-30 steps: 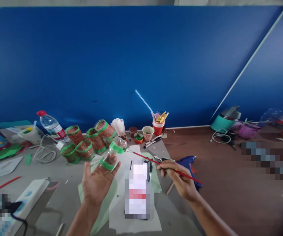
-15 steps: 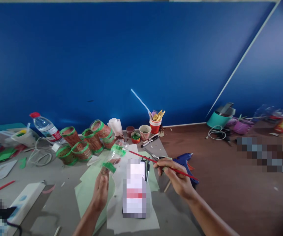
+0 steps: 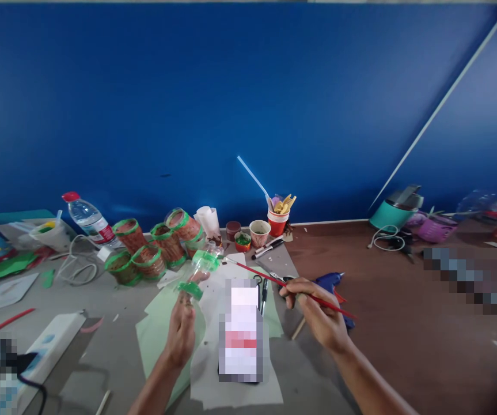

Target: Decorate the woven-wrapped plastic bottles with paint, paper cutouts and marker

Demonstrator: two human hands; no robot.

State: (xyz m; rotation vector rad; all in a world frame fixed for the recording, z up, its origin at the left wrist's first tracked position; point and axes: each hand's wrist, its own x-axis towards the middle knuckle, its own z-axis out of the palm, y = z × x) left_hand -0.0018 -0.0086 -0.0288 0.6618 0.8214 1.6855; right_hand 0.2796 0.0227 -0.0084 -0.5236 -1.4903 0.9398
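My left hand [image 3: 182,327] grips the lower end of a clear plastic bottle piece [image 3: 201,271] with green painted bands. In my right hand [image 3: 317,308] is a red paintbrush [image 3: 259,274], its tip beside the upper green band; contact cannot be made out. A phone [image 3: 243,334] with a blurred screen lies between my hands on white paper [image 3: 205,386]. Behind it stand a small pot of green paint [image 3: 243,242] and a patterned paper cup [image 3: 260,233]. Scissors [image 3: 276,278] and a black pen [image 3: 264,297] lie near the brush.
Several brown containers with green rims [image 3: 148,259] stand at back left, near a water bottle [image 3: 90,220]. A blue glue gun [image 3: 332,282] lies beyond my right hand. A red cup of wooden cutlery [image 3: 278,223] is at the back, a power strip [image 3: 52,360] at left.
The view has shifted, so most things appear slightly further right. The brush tip has moved slightly away from the plastic piece, which is still in my left hand.
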